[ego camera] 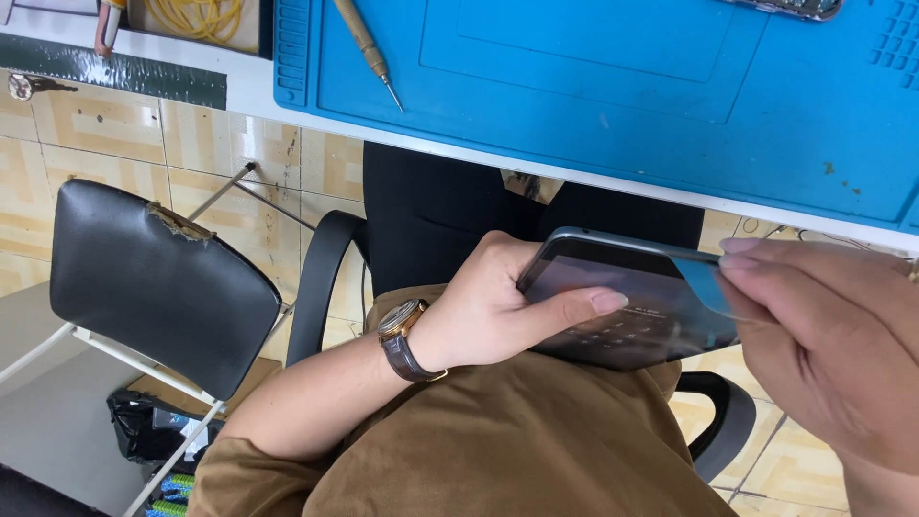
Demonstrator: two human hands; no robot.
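A blue silicone work mat (593,96) is covering the white bench and serving as the landmark here; just below its near edge, over the person's lap, a dark tablet (622,306) is being held tilted with its screen up, apparently so one edge is facing the working hand. Left of the mat and lower, a black stool (153,278) with a torn cushion corner is standing on the tiled floor. The left hand (498,306), wearing a brown-strapped wristwatch (402,335), is closing around the tablet's left end, thumb lying across the glass to steady it. The right hand (823,335) is pinching a thin blue plastic pick (708,284) against the tablet's right edge, seemingly at the seam. On the mat's upper left, a slim screwdriver (369,48) is lying idle within reach.
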